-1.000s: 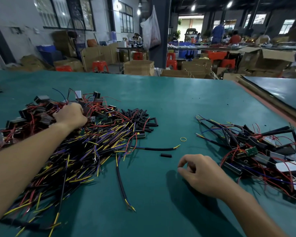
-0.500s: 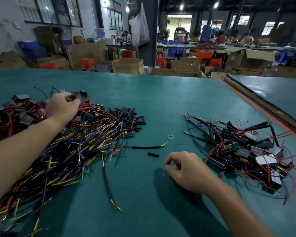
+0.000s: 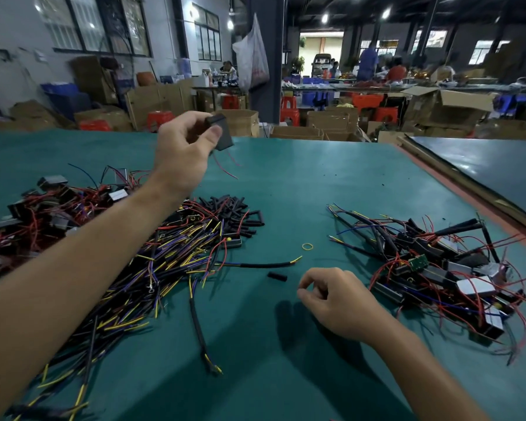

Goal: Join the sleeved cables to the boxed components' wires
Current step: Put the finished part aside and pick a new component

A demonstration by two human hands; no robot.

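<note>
Boxed component (image 3: 220,133) pinched in left grip (image 3: 182,153), held high so red wires (image 3: 225,166) hang free; right grip (image 3: 340,302) loosely curled, empty, near sleeved cable (image 3: 264,264).

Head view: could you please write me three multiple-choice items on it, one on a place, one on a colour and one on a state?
1. Where does the yellow ring lie?
A. On the green table, between the left wire pile and the right wire pile
B. On a cardboard carton
C. Round a wrist

2. What colour are the wires hanging from the black box?
A. White
B. Red
C. Green

3. What is the left hand doing?
A. Lying flat on the table
B. Hanging empty
C. Holding the black box up above the table

Answers: 1 A, it lies on bare table between the piles; 2 B, thin red strands trail below the box; 3 C, fingers and thumb grip the box in the air.
</note>
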